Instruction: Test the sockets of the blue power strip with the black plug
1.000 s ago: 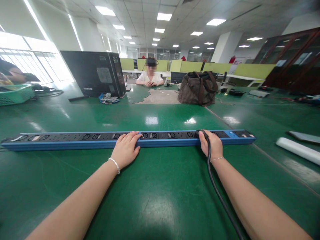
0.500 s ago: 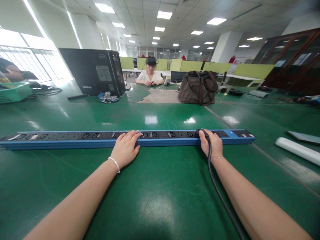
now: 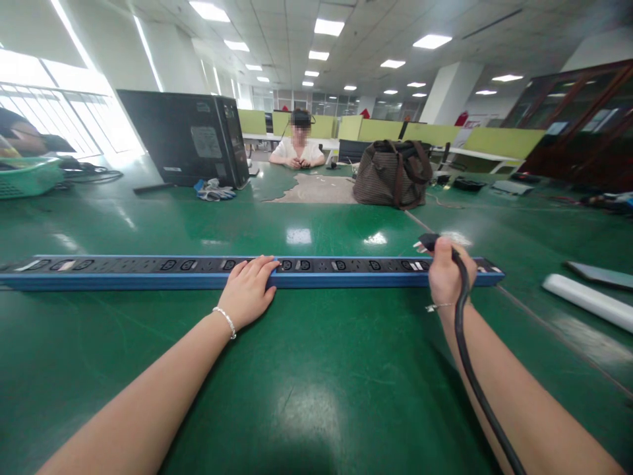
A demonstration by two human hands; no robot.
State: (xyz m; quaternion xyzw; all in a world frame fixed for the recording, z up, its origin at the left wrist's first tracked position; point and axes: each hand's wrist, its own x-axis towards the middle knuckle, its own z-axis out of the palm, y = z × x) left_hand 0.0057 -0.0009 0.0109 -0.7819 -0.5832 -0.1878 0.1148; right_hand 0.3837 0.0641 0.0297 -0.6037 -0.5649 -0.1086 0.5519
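Note:
A long blue power strip [image 3: 326, 281] with a row of black sockets lies across the green table. Over its middle rests my left hand [image 3: 251, 285], fingers curled across the top and thumb against the front side, gripping it. My right hand [image 3: 451, 270] is closed round a black power plug [image 3: 429, 240], raised just above the strip's right part. The plug's metal prongs point left and stand apart from the sockets. From the plug a thick black cable [image 3: 467, 349] runs down over my right forearm toward the bottom edge.
Beyond the strip stand a black computer case [image 3: 182, 138], gloves [image 3: 215, 190] and a brown bag [image 3: 390, 173]. A white bar [image 3: 588, 300] lies at right, a green basket [image 3: 30, 178] at far left. Another person [image 3: 298, 148] sits across the table.
My right hand has drawn the plug up off the strip and moved right, baring its prongs and the sockets beneath. My left hand stays on the strip.

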